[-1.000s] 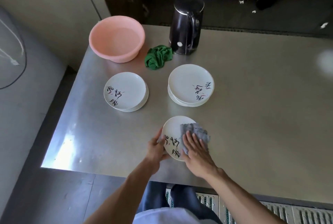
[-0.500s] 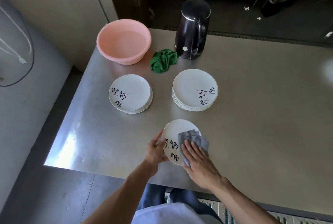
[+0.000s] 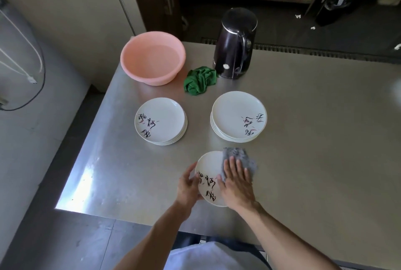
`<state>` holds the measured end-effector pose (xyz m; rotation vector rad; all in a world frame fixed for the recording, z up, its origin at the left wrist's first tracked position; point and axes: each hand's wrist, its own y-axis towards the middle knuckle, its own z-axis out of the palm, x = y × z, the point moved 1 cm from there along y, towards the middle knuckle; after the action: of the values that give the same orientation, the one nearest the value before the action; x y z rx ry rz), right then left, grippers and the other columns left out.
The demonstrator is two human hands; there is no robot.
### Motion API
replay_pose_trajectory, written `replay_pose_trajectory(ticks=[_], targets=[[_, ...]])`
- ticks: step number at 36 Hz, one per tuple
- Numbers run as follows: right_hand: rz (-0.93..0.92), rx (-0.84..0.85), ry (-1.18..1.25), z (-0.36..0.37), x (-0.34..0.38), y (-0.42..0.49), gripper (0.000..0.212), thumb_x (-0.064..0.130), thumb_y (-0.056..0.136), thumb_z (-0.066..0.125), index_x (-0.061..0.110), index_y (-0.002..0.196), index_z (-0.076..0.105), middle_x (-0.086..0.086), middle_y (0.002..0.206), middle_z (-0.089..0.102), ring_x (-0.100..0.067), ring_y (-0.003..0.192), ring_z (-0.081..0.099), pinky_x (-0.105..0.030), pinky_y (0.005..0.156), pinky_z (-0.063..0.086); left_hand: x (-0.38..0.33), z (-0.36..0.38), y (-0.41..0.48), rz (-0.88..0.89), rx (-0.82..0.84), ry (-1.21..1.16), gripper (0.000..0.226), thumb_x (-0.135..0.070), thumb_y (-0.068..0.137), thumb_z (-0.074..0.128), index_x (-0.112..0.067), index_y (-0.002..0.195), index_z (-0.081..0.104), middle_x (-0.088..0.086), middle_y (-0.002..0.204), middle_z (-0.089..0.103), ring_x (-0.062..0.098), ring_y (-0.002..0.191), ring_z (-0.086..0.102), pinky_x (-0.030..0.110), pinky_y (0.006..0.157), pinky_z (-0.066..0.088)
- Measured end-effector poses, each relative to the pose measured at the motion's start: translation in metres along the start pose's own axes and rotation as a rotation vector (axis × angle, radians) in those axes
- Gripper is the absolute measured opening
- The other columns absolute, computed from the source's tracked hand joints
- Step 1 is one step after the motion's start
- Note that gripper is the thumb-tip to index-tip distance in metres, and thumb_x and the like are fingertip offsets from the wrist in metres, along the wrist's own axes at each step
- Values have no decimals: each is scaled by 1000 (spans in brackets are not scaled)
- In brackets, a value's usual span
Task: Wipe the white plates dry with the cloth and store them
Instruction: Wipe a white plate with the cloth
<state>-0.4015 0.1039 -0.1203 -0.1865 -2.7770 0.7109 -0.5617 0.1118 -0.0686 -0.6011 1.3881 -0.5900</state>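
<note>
The grey cloth [image 3: 237, 158] has been slid outward to the far right rim of the white plate [image 3: 209, 165], which is now overhung by it. At the far left corner of the desk [image 3: 314, 139] a pink basin [image 3: 152, 61] is seen, and nearer, a stack of white plates [image 3: 161, 121] marked with black brush lettering. A crumpled green cloth [image 3: 200, 80] is laid between the basin and a black kettle [image 3: 235, 44]. The near plate's left rim is gripped by the left hand [image 3: 187, 185], fingers curled round it. The grey cloth is pressed onto the plate by the right hand [image 3: 236, 185], fingers flat and straight. A 2nd stack [image 3: 237, 113] is set just beyond.
</note>
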Motion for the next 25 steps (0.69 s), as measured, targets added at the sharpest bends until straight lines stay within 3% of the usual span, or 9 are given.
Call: replay_pose_trajectory(ticks=[2, 4, 7, 11, 13, 15, 19, 22, 25], targets=[[-58, 44, 79, 2, 9, 1, 65, 49, 106, 13, 18, 158, -10, 1, 162, -23, -19, 150, -23, -40, 120, -17, -2, 0, 0, -6, 24, 20, 43, -5, 109, 39, -22, 149, 45, 15, 106, 72, 26, 89, 72, 46, 66, 64], [-253, 71, 117, 3, 15, -1, 64, 49, 106, 16, 21, 158, -8, 6, 161, -25, -15, 149, -25, -38, 122, -14, -3, 1, 0, -8, 81, 34, 49, -2, 109, 36, -30, 148, 47, 9, 109, 76, 22, 92, 76, 42, 64, 63], [-424, 81, 26, 5, 10, 0, 64, 49, 105, 18, 24, 159, -7, 11, 160, -25, -11, 150, -24, -39, 124, -10, -4, 1, -2, -2, 141, 51, 51, -2, 109, 35, -36, 146, 46, 9, 116, 75, 22, 102, 75, 43, 70, 63], [-122, 16, -23, -1, 8, 7, 66, 50, 105, 19, 20, 160, -3, 0, 165, -14, -20, 153, -13, -43, 123, -12, 0, -5, 3, 5, 59, -23, 49, 2, 108, 33, -33, 134, 56, 12, 106, 74, 21, 89, 76, 44, 65, 63], [-42, 18, 46, -7, 10, 9, 64, 47, 106, 20, 17, 160, 3, -3, 167, -6, -20, 154, -8, -43, 123, -11, 1, -4, 6, 5, 15, -69, 49, 5, 105, 34, -33, 127, 57, 15, 110, 72, 25, 93, 74, 48, 68, 63], [-61, 18, 227, -12, 16, 10, 60, 42, 108, 22, 16, 160, 8, -3, 167, -4, -17, 154, -7, -37, 123, -11, 1, -3, 7, 14, -9, -85, 42, 10, 101, 39, -22, 124, 54, 22, 109, 68, 24, 91, 71, 47, 72, 62], [-207, 18, 665, -16, 32, 4, 53, 33, 109, 31, 19, 159, 17, 8, 166, 1, -3, 152, -7, -26, 124, -4, 1, -5, 10, 5, -33, -44, 17, 6, 96, 53, -9, 96, 45, 19, 98, 57, 24, 84, 63, 36, 68, 56], [-299, 34, 490, -8, 29, 4, 52, 35, 109, 29, 22, 159, 18, 16, 163, 1, -2, 152, -4, -15, 117, -14, 6, -3, 9, -42, 19, -77, 17, 5, 98, 52, -9, 101, 42, 21, 98, 59, 32, 89, 64, 43, 75, 61], [-140, -16, 229, 1, 18, 9, 56, 41, 108, 21, 22, 160, 14, 7, 167, -1, -12, 154, -4, -31, 123, -9, 11, -4, 4, -58, 35, -101, 34, 11, 97, 44, -12, 121, 49, 20, 105, 67, 27, 86, 69, 40, 72, 62]])
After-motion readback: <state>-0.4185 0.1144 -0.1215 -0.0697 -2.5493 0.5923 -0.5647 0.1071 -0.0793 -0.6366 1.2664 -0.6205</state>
